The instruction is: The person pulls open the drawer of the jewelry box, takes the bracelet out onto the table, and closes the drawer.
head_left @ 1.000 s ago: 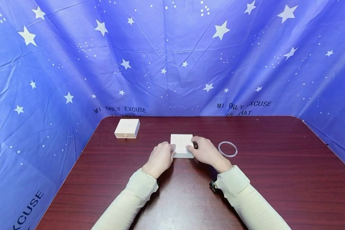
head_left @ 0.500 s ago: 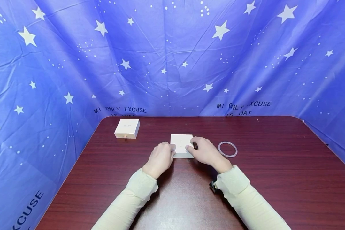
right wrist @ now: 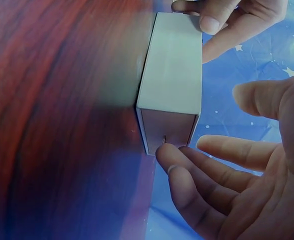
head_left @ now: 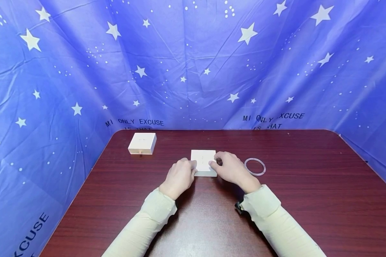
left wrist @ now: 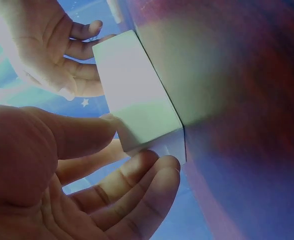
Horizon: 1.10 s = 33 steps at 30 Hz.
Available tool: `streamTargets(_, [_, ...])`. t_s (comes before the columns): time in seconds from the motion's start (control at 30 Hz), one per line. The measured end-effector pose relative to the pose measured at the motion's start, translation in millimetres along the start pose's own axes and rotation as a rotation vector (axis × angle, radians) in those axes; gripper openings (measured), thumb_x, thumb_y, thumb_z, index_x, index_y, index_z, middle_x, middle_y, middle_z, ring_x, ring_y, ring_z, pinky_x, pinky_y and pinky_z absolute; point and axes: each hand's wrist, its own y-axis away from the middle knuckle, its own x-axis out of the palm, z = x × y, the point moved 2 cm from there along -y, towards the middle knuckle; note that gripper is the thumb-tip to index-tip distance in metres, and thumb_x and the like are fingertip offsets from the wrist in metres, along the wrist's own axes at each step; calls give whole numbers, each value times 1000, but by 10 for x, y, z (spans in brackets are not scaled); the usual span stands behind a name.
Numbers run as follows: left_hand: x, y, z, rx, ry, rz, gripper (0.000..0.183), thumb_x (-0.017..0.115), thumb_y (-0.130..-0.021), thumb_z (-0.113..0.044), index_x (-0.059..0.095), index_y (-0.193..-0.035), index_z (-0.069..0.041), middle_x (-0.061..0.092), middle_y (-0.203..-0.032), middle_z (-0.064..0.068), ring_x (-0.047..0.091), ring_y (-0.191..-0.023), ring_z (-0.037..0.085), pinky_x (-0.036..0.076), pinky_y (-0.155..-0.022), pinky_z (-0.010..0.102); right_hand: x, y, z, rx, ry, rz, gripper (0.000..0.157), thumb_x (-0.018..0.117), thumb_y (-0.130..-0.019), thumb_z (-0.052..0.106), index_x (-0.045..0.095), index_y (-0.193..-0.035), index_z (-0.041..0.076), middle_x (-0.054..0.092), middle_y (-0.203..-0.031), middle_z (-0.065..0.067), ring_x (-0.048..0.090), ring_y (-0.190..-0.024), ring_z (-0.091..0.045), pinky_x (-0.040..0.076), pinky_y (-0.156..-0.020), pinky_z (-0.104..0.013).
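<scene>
A small white drawer box (head_left: 203, 157) sits on the table in front of me. My left hand (head_left: 179, 175) grips its left end, thumb on the top edge and curled fingers (left wrist: 159, 187) at the end face. At the other end is my right hand (head_left: 231, 169). In the right wrist view its fingertips (right wrist: 167, 152) are at the end face, by a small pull tab (right wrist: 164, 139). The right thumb (right wrist: 247, 97) stands apart from the box. Whether a drawer has slid out cannot be seen.
A pale lilac ring-shaped bangle (head_left: 255, 174) lies to the right of my right hand. Another white drawer box (head_left: 142, 141) with a pull tab facing me stands at the back left. A blue star-printed curtain (head_left: 186, 64) hangs behind the dark red wooden table (head_left: 308, 200).
My right hand has shifted very slightly to the right, its thumb and fingers a little farther from the box's middle. The left hand and the box stay in place.
</scene>
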Motion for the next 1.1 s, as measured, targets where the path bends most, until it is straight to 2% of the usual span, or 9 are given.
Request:
streamTargets(0.13, [-23, 2, -8, -6, 1, -6, 33, 70, -85, -13, 46, -63, -16, 45, -64, 2, 57, -56, 28, 42, -47, 35, -24, 10, 18, 10, -4, -32, 23, 60, -90, 33, 57, -76, 15, 51, -70, 0, 47, -65, -16, 37, -57, -32])
streamTargets(0.27, [-42, -7, -9, -5, -3, -8, 35, 70, -85, -15, 44, -62, -16, 45, -65, 3, 58, -57, 29, 42, -47, 36, -50, 24, 43, 19, -3, -67, 18, 60, -89, 32, 65, -87, 14, 56, -77, 0, 52, -71, -17, 42, -61, -34])
streamTargets(0.4, [-64, -20, -6, -18, -5, -3, 34, 70, -85, -16, 45, -62, -16, 46, -67, 4, 58, -58, 30, 43, -48, 37, -56, 32, 59, 14, 0, -88, 25, 59, -89, 31, 69, -99, 11, 61, -85, -3, 56, -77, -18, 46, -68, -38])
streamTargets(0.57, [-94, -29, -1, -34, -3, 10, 27, 69, -87, -17, 52, -66, -15, 47, -70, 4, 57, -59, 27, 44, -51, 37, -43, 36, 75, -1, 6, -98, 29, 58, -90, 32, 69, -104, 9, 63, -89, -4, 58, -81, -18, 48, -72, -39])
streamTargets(0.77, [-111, -5, 24, -50, 0, 7, 7, 69, -87, -16, 68, -87, -10, 54, -77, 5, 61, -65, 28, 49, -57, 40, -35, 36, 135, -28, -2, -121, 29, 58, -90, 31, 70, -104, 8, 61, -89, -2, 56, -78, -16, 47, -68, -36])
streamTargets(0.97, [-124, 50, 110, -76, -2, -6, 26, 68, -87, -17, 69, -110, -5, 62, -91, 12, 65, -76, 33, 52, -67, 44, -6, 25, 197, -50, 6, -145, 28, 60, -90, 32, 70, -103, 9, 65, -96, -4, 57, -77, -16, 48, -70, -38])
streamTargets(1.1, [-145, 101, 194, -87, -16, -6, 29, 69, -86, -17, 68, -112, -3, 63, -96, 13, 66, -80, 34, 53, -68, 45, 28, 13, 229, -59, 6, -138, 29, 59, -90, 32, 70, -103, 9, 66, -103, -5, 60, -78, -15, 49, -72, -40])
